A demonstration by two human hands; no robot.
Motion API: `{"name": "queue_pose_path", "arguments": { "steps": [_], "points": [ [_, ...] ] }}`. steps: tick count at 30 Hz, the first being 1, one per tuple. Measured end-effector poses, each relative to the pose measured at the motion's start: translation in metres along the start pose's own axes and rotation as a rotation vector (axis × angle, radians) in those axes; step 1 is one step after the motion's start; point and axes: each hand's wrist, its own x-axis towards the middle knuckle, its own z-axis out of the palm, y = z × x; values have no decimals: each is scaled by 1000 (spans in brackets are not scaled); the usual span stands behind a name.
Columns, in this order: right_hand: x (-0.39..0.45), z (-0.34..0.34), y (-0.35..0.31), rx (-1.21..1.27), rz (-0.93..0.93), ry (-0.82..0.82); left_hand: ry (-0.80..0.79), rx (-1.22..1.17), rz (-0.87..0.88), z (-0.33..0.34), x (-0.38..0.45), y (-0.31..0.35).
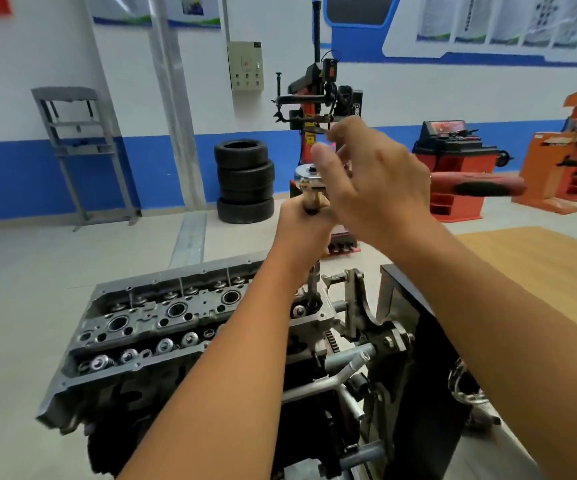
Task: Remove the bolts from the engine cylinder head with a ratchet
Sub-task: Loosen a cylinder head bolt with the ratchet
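The grey cylinder head [162, 320] sits on an engine block held in a stand, with valve springs and open bores along its top. A long extension bar [314, 289] rises from a bolt hole at its right end. My left hand [306, 223] grips the top of the bar, just under the silver ratchet head [306, 173]. The ratchet's red and black handle [481, 187] points right, level. My right hand [370, 178] hovers over the ratchet head with loose, spread fingers; its thumb is by the head. The bolt itself is hidden.
The black engine stand [404, 344] with brackets and pipes is at the right. Beyond, on the workshop floor, stand stacked tyres [245, 181], a red tyre changer [318, 98], a red wheel balancer [453, 161], orange racks [564, 168] and a grey frame [79, 147].
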Motion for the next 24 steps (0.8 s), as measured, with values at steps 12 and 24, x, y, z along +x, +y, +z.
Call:
{"name": "queue_pose_path", "arguments": {
  "steps": [12, 24],
  "points": [
    [-4, -12, 1, -84, -34, -197, 147, 3, 23, -2, -2, -7],
    [-10, -43, 22, 286, 143, -231, 169, 122, 125, 14, -5, -16]
  ]
}}
